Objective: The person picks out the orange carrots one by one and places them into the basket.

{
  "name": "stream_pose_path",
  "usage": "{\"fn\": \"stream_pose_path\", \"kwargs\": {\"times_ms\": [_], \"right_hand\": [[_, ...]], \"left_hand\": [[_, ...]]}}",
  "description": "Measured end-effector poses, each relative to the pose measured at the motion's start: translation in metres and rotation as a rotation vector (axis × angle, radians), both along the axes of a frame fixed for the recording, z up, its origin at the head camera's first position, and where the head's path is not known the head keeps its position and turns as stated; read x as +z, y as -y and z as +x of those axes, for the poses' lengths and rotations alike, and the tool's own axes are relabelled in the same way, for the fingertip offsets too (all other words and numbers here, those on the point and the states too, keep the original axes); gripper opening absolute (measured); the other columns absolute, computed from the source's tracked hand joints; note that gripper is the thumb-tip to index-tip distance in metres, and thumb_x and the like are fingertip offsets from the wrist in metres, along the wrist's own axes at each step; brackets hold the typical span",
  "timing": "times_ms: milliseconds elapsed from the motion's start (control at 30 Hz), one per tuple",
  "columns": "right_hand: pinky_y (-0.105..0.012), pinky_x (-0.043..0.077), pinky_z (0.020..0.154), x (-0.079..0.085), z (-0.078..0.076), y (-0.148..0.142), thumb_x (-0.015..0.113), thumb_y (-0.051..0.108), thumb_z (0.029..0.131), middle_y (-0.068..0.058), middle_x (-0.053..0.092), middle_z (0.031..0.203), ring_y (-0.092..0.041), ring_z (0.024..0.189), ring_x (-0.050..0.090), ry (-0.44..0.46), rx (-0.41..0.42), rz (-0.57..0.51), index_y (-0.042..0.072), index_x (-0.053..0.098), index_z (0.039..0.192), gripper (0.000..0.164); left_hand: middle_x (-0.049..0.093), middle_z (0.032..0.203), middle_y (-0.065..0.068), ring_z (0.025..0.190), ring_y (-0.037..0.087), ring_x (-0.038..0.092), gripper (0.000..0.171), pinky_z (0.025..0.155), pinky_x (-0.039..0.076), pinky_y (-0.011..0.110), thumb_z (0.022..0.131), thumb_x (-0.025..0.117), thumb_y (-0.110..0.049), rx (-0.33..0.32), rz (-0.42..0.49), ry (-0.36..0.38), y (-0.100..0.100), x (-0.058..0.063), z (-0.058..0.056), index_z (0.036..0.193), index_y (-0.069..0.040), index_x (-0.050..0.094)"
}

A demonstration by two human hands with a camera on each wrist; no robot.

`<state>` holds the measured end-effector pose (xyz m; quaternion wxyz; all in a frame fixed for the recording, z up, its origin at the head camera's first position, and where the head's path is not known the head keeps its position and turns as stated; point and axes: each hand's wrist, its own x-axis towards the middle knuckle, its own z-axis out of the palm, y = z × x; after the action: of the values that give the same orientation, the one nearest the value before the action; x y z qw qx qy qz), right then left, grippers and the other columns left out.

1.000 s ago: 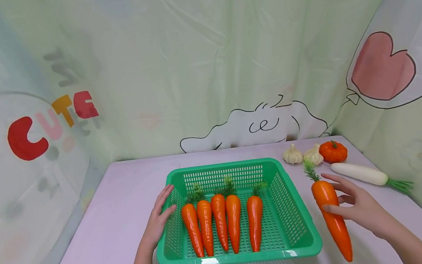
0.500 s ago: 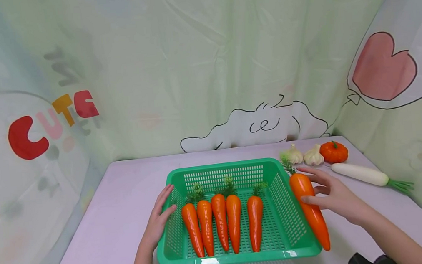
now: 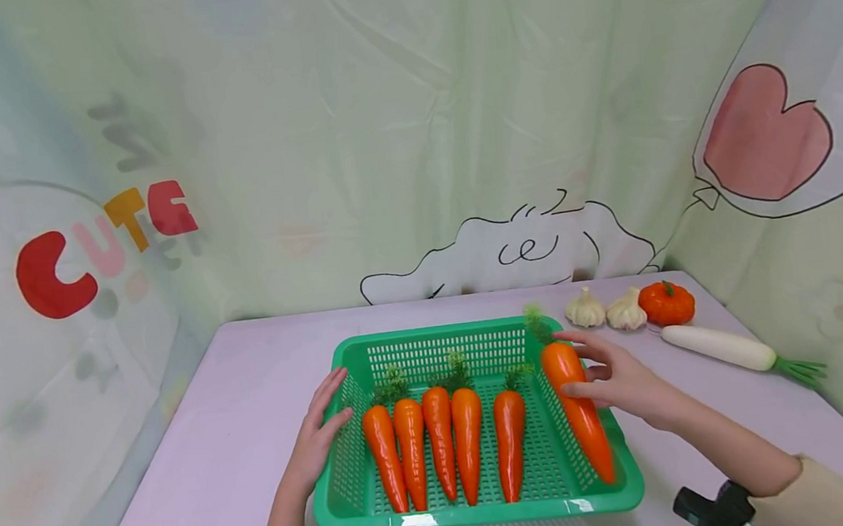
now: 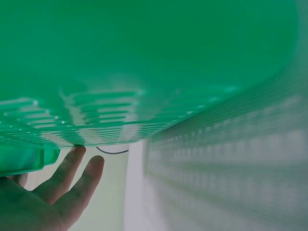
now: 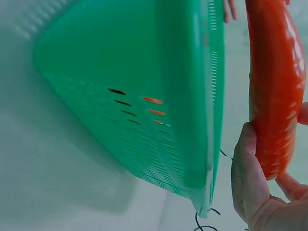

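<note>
A carrot (image 3: 580, 416) with a leafy green top is pinched between the thumb and fingers of my right hand (image 3: 616, 380), held over the right side of a green plastic basket (image 3: 481, 514). In the right wrist view the same carrot (image 5: 276, 86) is above the basket's rim. Several other carrots (image 3: 469, 447) lie side by side on the basket floor, tops toward the back. My left hand (image 3: 315, 439) rests along the basket's left rim with its fingers extended. From the left wrist view, those fingers (image 4: 79, 190) are beside the basket's outer wall.
Two garlic bulbs (image 3: 625, 309), a small orange pumpkin (image 3: 667, 302) and a white radish (image 3: 718, 346) with green leaves sit at the back right of the pale table (image 3: 204, 449). A printed curtain (image 3: 410, 130) encloses the table behind and at the sides.
My right hand has carried the carrot leftward from beside the basket, across its right rim to above the inside. The left hand and the basket have stayed in place.
</note>
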<state>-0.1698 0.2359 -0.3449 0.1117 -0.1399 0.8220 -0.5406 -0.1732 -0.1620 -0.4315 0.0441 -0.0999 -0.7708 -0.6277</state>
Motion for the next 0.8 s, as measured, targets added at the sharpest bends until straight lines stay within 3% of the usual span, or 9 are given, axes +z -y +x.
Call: {"fn": "stream_pose_path", "kwargs": {"times_ms": [400,800], "right_hand": [[-0.038,0.054,0.064,-0.010,-0.013,0.015,0.065,0.011,0.083,-0.031,0.035,0.126,-0.029,0.089,0.054,0.024,0.044,0.052,0.000,0.026,0.140,0.070],[-0.034,0.053,0.061,-0.015,-0.017,0.029,0.069,0.010,0.079,-0.033,0.038,0.124,-0.027,0.084,0.055,-0.039,0.051,0.193,-0.002,0.030,0.136,0.070]], "left_hand": [[0.016,0.150,0.011,0.137,0.033,0.008,0.051,0.101,0.010,0.063,0.092,0.048,-0.008,-0.012,-0.007,-0.022,-0.001,0.002,0.001,0.141,-0.007,0.034],[0.019,0.150,0.007,0.137,0.030,0.009,0.051,0.102,0.009,0.062,0.091,0.049,-0.009,-0.003,-0.011,-0.008,0.001,0.000,0.000,0.141,-0.009,0.036]]}}
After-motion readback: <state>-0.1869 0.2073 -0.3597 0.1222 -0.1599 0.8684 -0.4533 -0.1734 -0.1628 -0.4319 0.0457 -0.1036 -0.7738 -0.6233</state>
